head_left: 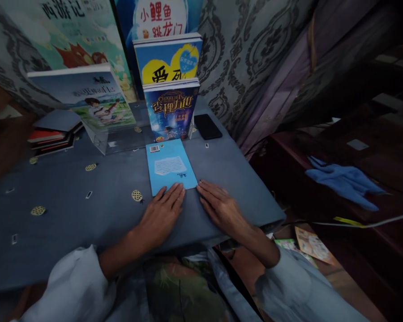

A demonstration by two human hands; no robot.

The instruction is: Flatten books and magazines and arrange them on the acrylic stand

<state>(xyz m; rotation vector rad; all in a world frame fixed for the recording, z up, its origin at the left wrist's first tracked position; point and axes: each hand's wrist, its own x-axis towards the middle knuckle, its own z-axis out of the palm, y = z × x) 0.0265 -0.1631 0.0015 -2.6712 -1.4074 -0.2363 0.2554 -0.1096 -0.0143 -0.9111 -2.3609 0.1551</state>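
A light blue book (169, 166) lies flat on the table, its barcode side up. My left hand (164, 209) rests on the near edge of this book, palm down with fingers stretched out. At the book's near right corner lies my right hand (220, 206), flat on the tabletop, its fingertips at the corner. Neither hand grips anything. Just behind the blue book stands a dark blue book (171, 112) with gold title lettering, leaning in a rack in front of a yellow and blue book (169, 62).
A black phone (207, 126) lies right of the rack. Left, a clear stand (97, 138) holds a book with a guitar player (104, 105), near a stack of notebooks (53, 134). A blue cloth (345, 179) lies beyond the grey table's (114, 183) right edge.
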